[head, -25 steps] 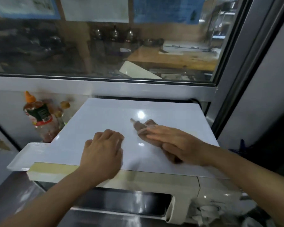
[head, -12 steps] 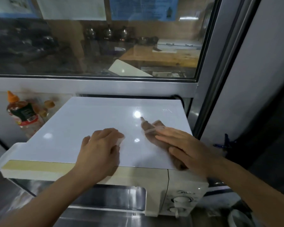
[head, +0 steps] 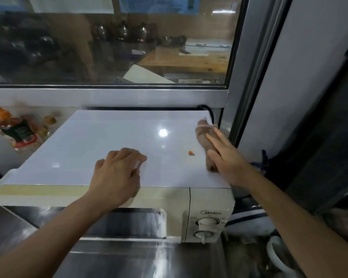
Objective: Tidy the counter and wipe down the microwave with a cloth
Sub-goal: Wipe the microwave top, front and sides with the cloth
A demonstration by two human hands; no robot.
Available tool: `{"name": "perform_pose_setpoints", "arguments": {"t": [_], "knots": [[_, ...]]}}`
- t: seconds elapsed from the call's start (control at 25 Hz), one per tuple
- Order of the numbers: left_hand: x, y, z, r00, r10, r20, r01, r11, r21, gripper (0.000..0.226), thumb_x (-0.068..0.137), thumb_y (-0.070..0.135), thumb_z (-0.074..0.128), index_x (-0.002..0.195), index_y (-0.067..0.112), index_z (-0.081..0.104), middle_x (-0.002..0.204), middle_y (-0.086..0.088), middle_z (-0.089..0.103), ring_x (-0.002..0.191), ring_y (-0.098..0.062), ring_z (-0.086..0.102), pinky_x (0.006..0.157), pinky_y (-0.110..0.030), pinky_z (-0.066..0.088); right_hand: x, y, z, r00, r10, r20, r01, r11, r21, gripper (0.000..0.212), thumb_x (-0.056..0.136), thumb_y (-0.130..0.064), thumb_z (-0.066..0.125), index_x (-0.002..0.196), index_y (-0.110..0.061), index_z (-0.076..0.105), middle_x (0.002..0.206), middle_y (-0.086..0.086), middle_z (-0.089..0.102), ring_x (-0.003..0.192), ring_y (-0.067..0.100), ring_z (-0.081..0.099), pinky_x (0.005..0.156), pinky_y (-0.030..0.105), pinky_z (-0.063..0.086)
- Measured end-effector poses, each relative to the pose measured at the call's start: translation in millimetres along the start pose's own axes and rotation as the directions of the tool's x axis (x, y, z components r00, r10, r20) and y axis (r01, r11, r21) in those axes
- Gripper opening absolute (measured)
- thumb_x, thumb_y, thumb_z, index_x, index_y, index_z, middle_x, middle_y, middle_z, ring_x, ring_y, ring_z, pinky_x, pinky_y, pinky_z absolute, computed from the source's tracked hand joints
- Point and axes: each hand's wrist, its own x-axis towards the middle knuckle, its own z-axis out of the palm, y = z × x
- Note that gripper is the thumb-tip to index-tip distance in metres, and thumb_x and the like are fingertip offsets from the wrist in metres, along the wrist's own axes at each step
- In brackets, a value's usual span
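Note:
A cream microwave [head: 208, 199] stands on a steel counter [head: 129, 259], with a glossy white panel [head: 109, 135] as its top. My right hand [head: 228, 157] lies flat on a rolled brown cloth [head: 203, 137] and presses it against the panel's right edge near the back corner. My left hand [head: 117, 173] rests on the panel's front edge with its fingers curled; a small white bit shows at the fingertips. A tiny orange-red speck [head: 191, 153] sits on the panel just left of the cloth.
An orange-capped sauce bottle [head: 12, 129] and small jars stand left of the microwave against the wall. A window frame runs close behind. A black cable [head: 208, 110] loops at the back right corner. A white cup [head: 277, 255] sits low right.
My right hand has slid the brown cloth from the middle of the panel to its right edge and further back, uncovering the orange-red speck. My left hand has stayed at the front edge.

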Motion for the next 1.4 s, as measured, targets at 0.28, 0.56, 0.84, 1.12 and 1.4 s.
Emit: {"name": "perform_pose_setpoints", "arguments": {"t": [0.28, 0.56, 0.84, 1.12, 1.4], "knots": [[0, -10, -9, 0.993, 0.037, 0.116, -0.033, 0.999, -0.034, 0.043, 0.090, 0.016, 0.047, 0.130, 0.031, 0.049, 0.142, 0.011, 0.041, 0.129, -0.022, 0.038, 0.102, -0.045, 0.034, -79, -22, 0, 0.994, -0.111, 0.015, 0.112, 0.981, -0.156, 0.051, 0.100, -0.036, 0.029, 0.149, -0.027, 0.018, 0.158, -0.013, 0.000, 0.144, 0.010, 0.005, 0.117, 0.034, 0.009], [-31, -81, -36, 0.990, -0.123, 0.074, 0.115, 0.988, 0.099, 0.036, 0.095, 0.030, 0.044, 0.130, 0.028, 0.048, 0.145, 0.006, 0.042, 0.132, -0.026, 0.035, 0.103, -0.052, 0.030, -14, -44, 8, 0.995, -0.033, 0.096, 0.073, 0.888, -0.454, 0.053, 0.100, -0.035, 0.022, 0.146, -0.010, 0.020, 0.159, 0.010, 0.005, 0.147, 0.021, -0.002, 0.120, 0.041, 0.004], [-27, -97, -34, 0.995, -0.079, 0.064, 0.073, 0.994, 0.085, 0.037, 0.094, 0.038, 0.041, 0.129, 0.033, 0.048, 0.141, 0.007, 0.042, 0.123, -0.026, 0.037, 0.098, -0.049, 0.034, -33, -137, 69, 0.977, -0.202, 0.065, 0.209, 0.875, -0.436, 0.042, 0.095, -0.036, 0.029, 0.125, -0.009, 0.041, 0.138, 0.007, 0.033, 0.135, 0.025, 0.022, 0.117, 0.043, 0.011], [-29, -118, -49, 0.995, 0.058, 0.080, -0.061, 0.998, 0.035, 0.037, 0.094, 0.029, 0.045, 0.131, 0.029, 0.047, 0.141, 0.008, 0.044, 0.125, -0.025, 0.038, 0.101, -0.044, 0.031, -41, -127, 60, 0.994, -0.106, 0.033, 0.111, 0.949, -0.297, 0.053, 0.097, -0.031, 0.033, 0.148, -0.022, 0.020, 0.155, -0.001, 0.016, 0.140, 0.021, 0.020, 0.115, 0.037, 0.022], [-42, -194, -70, 0.998, -0.066, 0.024, 0.065, 0.997, 0.048, 0.035, 0.092, 0.030, 0.048, 0.126, 0.029, 0.053, 0.139, 0.006, 0.045, 0.128, -0.025, 0.036, 0.105, -0.047, 0.030, -1, -172, 103, 1.000, 0.016, -0.018, -0.022, 0.914, -0.406, 0.047, 0.096, -0.027, 0.029, 0.142, -0.016, 0.027, 0.151, 0.009, 0.023, 0.136, 0.024, 0.025, 0.106, 0.036, 0.028]]}}
